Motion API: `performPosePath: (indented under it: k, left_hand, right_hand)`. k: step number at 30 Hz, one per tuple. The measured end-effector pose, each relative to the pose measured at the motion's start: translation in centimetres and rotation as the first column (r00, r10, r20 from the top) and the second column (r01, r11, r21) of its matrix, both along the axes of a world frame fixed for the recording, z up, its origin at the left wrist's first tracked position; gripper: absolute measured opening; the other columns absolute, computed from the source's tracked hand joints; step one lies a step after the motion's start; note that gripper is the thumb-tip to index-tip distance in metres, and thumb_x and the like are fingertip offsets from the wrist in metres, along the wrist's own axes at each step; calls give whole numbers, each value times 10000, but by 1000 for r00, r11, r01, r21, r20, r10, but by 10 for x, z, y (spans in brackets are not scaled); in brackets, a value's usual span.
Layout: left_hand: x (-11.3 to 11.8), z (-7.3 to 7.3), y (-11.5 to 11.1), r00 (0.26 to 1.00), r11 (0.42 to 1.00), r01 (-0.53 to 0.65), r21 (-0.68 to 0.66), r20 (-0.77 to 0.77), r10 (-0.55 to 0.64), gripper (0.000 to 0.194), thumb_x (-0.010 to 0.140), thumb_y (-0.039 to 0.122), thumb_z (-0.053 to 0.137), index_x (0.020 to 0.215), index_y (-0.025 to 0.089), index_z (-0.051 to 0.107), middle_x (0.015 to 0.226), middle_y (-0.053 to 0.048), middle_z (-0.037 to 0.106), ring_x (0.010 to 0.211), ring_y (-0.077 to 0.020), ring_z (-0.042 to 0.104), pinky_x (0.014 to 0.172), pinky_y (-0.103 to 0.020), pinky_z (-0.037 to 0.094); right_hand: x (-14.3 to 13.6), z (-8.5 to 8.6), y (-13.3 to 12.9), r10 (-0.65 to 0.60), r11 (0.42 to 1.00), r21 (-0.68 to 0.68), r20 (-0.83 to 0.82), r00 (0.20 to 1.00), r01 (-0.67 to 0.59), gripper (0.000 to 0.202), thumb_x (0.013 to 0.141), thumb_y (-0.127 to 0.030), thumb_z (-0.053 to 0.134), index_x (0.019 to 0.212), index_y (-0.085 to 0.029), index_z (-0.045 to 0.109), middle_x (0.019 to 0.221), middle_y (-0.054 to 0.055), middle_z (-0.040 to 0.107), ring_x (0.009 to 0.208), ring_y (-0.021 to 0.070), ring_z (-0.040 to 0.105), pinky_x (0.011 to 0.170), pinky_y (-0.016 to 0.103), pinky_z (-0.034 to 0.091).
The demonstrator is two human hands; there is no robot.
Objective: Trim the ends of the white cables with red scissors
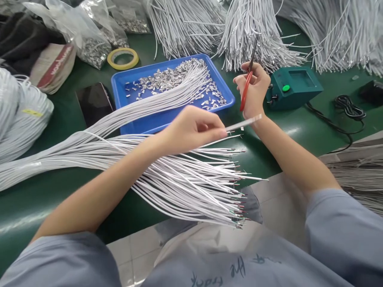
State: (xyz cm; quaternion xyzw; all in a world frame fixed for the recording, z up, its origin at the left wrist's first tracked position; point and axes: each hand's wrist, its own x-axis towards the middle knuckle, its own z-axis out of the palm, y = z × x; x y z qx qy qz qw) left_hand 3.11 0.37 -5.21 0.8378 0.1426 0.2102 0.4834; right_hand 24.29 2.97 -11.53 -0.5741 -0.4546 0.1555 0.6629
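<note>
My left hand [194,131] is closed in a pinch on a white cable [243,122], whose slightly blurred end sticks out to the right. Below that hand, a loose bundle of white cables [191,179] fans across the table, with thin coloured wires bared at the tips. My right hand [254,85] holds scissors [245,91] by their red handles, blades pointing away from me. Between the hands and the far bundles lies a blue tray [119,91]. Small silver metal clips [161,77] are scattered in it, and another group of white cables [167,93] reaches over them.
A green device [295,87] with a black cord [350,107] stands right of my right hand. Thick bundles of white cables [254,32] line the back. A yellow tape roll [123,58], a dark phone [95,103] and plastic bags of metal parts [92,48] lie left.
</note>
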Motion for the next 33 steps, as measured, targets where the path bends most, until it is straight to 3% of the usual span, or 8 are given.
performPosePath:
  k: [4, 6, 8, 11, 13, 16, 21, 33]
  left_hand:
    - [8, -8, -23, 975, 940, 208, -270, -16, -220, 209, 836, 319, 652, 774, 134, 726, 581, -13, 637, 460, -58, 505, 432, -174, 403]
    - [9, -17, -14, 991, 912, 125, -390, 12, -131, 256, 836, 367, 655, 762, 129, 716, 539, -4, 613, 435, -59, 521, 419, -165, 419]
    - [9, -28, 3, 993, 888, -48, -457, 76, 93, 294, 795, 414, 701, 718, 129, 696, 552, -3, 620, 476, -70, 585, 456, -158, 469]
    - [9, -40, 25, 931, 840, -253, -479, 115, 346, 331, 690, 434, 792, 715, 123, 681, 624, -4, 655, 508, -70, 620, 486, -155, 509]
    - [8, -44, 31, 906, 824, -290, -488, 138, 400, 361, 643, 437, 823, 753, 122, 687, 639, 1, 663, 487, -69, 618, 464, -154, 507]
    - [7, -48, 31, 901, 817, -260, -514, 176, 397, 389, 615, 441, 840, 800, 132, 692, 623, 12, 657, 479, -79, 627, 455, -159, 511]
    - [6, -48, 28, 915, 833, -218, -508, 189, 355, 367, 667, 467, 801, 785, 139, 687, 624, 13, 646, 472, -78, 615, 445, -164, 502]
    - [8, -46, 24, 903, 865, -243, -439, 223, 367, 354, 666, 442, 808, 760, 126, 680, 669, -4, 665, 533, -87, 649, 518, -186, 532]
  right_hand:
    - [-10, 9, -8, 19, 1000, -12, -10, 1000, -19, 221, 731, -374, 709, 797, -306, 509, 562, -59, 555, 547, 152, 472, 587, 371, 462]
    - [-13, 11, -11, 85, 996, -19, -2, 996, -85, 220, 730, -389, 716, 818, -308, 531, 614, -47, 589, 592, 168, 536, 641, 389, 505]
    - [-17, 12, -14, 168, 985, -41, 14, 986, -167, 258, 720, -435, 733, 840, -306, 543, 647, -43, 618, 640, 174, 586, 684, 388, 529]
    - [-24, 12, -19, 314, 946, -96, 50, 948, -308, 338, 707, -506, 746, 885, -291, 554, 703, -27, 671, 729, 178, 638, 731, 374, 539]
    - [-30, 14, -23, 406, 911, -96, 38, 913, -401, 355, 706, -520, 739, 897, -279, 563, 727, -17, 693, 738, 176, 652, 736, 368, 543]
    - [-37, 17, -30, 502, 862, -58, -47, 863, -504, 329, 702, -488, 737, 889, -269, 577, 715, -27, 694, 690, 159, 656, 715, 355, 562]
    - [-40, 23, -37, 516, 841, -89, -164, 841, -534, 287, 706, -399, 746, 909, -262, 599, 768, -28, 706, 740, 145, 683, 687, 314, 575]
    - [-44, 24, -39, 545, 834, -39, -101, 832, -551, 284, 686, -345, 773, 890, -283, 586, 665, -67, 652, 658, 143, 654, 717, 342, 590]
